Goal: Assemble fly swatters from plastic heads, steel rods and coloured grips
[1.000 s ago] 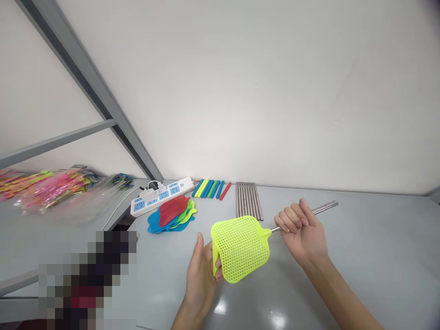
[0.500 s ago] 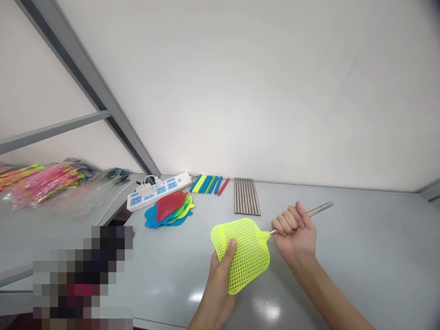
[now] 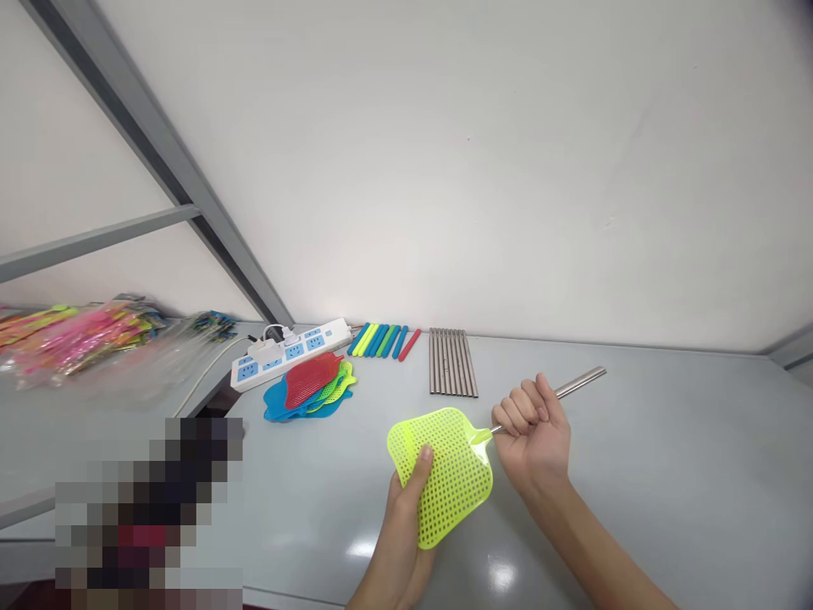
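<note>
My left hand [image 3: 410, 500] grips a yellow-green perforated fly swatter head [image 3: 454, 479] from below, thumb on its face and the other fingers hidden behind. A thin metal rod [image 3: 579, 383] meets the neck of this head, and my right hand [image 3: 530, 428] is wrapped round the rod close to the joint. The rod's thicker end sticks out up and to the right past my fist. Both hands hold the pieces above the grey table [image 3: 666, 457]. Behind them several metal tubes [image 3: 453, 363] lie side by side in a row.
Left of the tubes are several coloured plastic handles [image 3: 381, 341]. A pile of red, blue and green swatter heads [image 3: 313, 381] lies before a white power strip [image 3: 289, 352]. Plastic-bagged items [image 3: 89, 335] and a metal frame post [image 3: 158, 161] are at the left. A wall stands behind.
The view has shifted slightly. My right hand and the rod have moved a little left, and the swatter head is tilted slightly differently. Both grips stay the same.
</note>
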Demonstrator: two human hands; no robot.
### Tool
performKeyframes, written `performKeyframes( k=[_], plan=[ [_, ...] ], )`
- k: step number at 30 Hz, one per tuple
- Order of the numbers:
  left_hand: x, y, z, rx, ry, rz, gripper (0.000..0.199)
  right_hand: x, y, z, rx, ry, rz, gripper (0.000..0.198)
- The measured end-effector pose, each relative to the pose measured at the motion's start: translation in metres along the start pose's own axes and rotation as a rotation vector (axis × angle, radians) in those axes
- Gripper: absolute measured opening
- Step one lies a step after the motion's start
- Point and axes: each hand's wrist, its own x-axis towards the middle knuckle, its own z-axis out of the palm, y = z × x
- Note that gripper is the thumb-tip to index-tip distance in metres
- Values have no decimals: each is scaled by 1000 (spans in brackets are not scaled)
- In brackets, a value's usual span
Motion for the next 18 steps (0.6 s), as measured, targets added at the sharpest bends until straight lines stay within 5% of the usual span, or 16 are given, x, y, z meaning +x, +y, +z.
performKeyframes(
  k=[12,18],
  plan=[
    [26,-2,-6,76,-355,55,40,-3,-4,-8,-123,-67,-25,25],
    [33,-5,-4,162,-362,134,36,-5,2,-15,-195,-53,21,23]
  ],
)
